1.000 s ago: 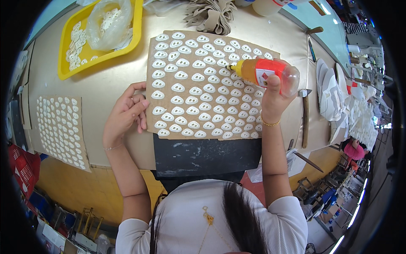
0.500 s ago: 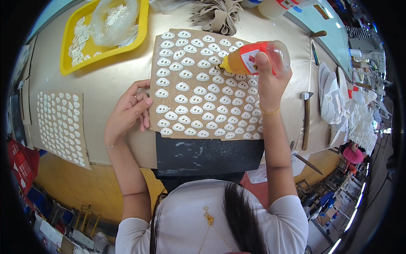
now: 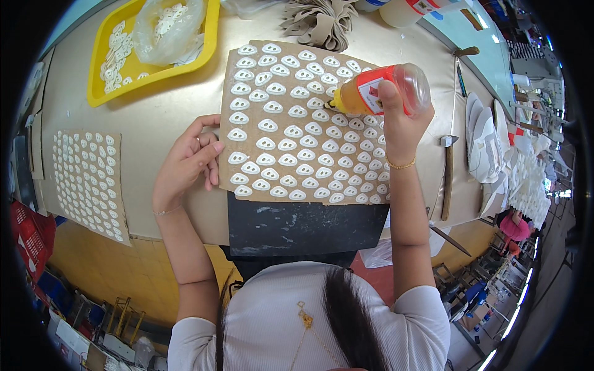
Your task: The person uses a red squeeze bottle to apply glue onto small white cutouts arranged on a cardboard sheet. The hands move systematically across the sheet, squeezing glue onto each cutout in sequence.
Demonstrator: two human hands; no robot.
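Observation:
A brown cardboard sheet point(image 3: 250, 148) lies in front of me, covered with rows of small white rounded-triangle pieces point(image 3: 286, 144), each with two holes. My right hand point(image 3: 405, 123) is wrapped round a squeeze bottle point(image 3: 376, 93) of amber liquid with a red-and-white label. The bottle is tipped to the left, its yellow nozzle pointing down close over pieces in the sheet's upper right part. Whether the tip touches a piece I cannot tell. At the sheet's left edge, my left hand point(image 3: 189, 157) grips the cardboard between thumb and curled fingers.
A black board point(image 3: 303, 226) projects under the sheet's near edge. Another card of white pieces point(image 3: 90, 179) lies left. Farther back are a yellow tray point(image 3: 213, 37) and fanned beige pieces point(image 3: 322, 21). A hammer point(image 3: 448, 176) and white shoe uppers point(image 3: 482, 139) lie right.
My right hand and the bottle have shifted slightly to the right and nearer, bringing the nozzle over other pieces. My left hand stays at the cardboard's edge.

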